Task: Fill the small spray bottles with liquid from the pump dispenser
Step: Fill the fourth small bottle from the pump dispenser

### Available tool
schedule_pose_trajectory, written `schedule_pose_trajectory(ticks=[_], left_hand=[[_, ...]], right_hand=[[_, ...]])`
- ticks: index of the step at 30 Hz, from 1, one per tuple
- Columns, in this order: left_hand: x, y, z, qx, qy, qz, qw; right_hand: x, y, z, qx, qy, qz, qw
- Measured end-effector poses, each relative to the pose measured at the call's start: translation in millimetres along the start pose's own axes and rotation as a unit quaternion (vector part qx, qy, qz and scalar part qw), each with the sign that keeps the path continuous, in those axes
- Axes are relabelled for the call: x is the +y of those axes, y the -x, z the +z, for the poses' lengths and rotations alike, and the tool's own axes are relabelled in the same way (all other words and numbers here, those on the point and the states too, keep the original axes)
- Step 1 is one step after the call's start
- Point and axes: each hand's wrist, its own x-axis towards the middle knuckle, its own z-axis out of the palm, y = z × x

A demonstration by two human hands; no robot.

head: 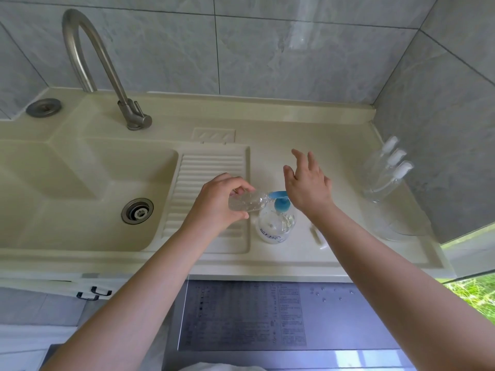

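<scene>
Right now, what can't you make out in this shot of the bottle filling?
Head view only:
- Pump dispenser label: too small and blurred to read.
- Small bottle mouth against the blue nozzle: blurred; no flow or fill level visible.
- Spray cap on the counter: partly hidden by the right forearm.
- Spare spray bottles by the wall: clear on pale counter, contents unclear.

I see my left hand [218, 200] gripping a small clear spray bottle [247, 202] tilted sideways with its neck at the blue nozzle of the pump dispenser [277, 219], while my right hand [308, 183] hovers open-fingered above the pump.
</scene>
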Motion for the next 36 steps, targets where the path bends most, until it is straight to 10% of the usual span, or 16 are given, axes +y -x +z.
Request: schedule_pose_trajectory(ticks=[36], left_hand=[[10.0, 2.1, 0.9, -0.002, -0.018, -0.011, 1.0]], right_hand=[[-1.5, 3.7, 6.1, 0.015, 0.012, -0.033, 0.999]])
